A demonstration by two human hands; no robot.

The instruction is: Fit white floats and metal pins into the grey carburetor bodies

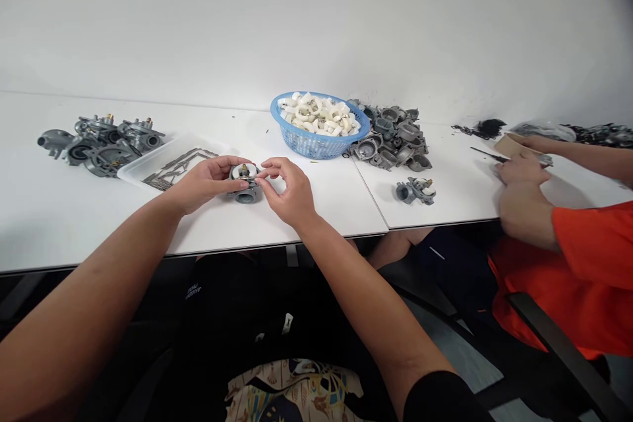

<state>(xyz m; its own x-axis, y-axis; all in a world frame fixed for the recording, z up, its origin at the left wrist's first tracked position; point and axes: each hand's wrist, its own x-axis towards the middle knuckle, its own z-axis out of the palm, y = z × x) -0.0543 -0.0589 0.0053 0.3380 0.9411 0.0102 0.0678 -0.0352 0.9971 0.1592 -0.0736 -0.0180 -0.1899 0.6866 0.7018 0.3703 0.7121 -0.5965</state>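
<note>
A grey metal carburetor body [246,196] with a white plastic float and a brass piece on top is in front of me on the table. My left hand [208,179] is closed around its left side, with the thumb along its near edge. At the right edge of the carburetor, my right hand [289,192] has thumb and forefinger pinched together. Whatever lies between those fingertips is too small to make out. Just left of my left hand, a shallow translucent tray [136,173] holds many thin grey metal pieces.
A blue basket [316,146] full of white floats stands behind my hands. Grey metal bowls [395,135] are heaped beside it. Several carburetors [101,145] sit at left, another carburetor [415,191] at right. A co-worker's hands [524,161] hold something near a screwdriver and black parts [487,128].
</note>
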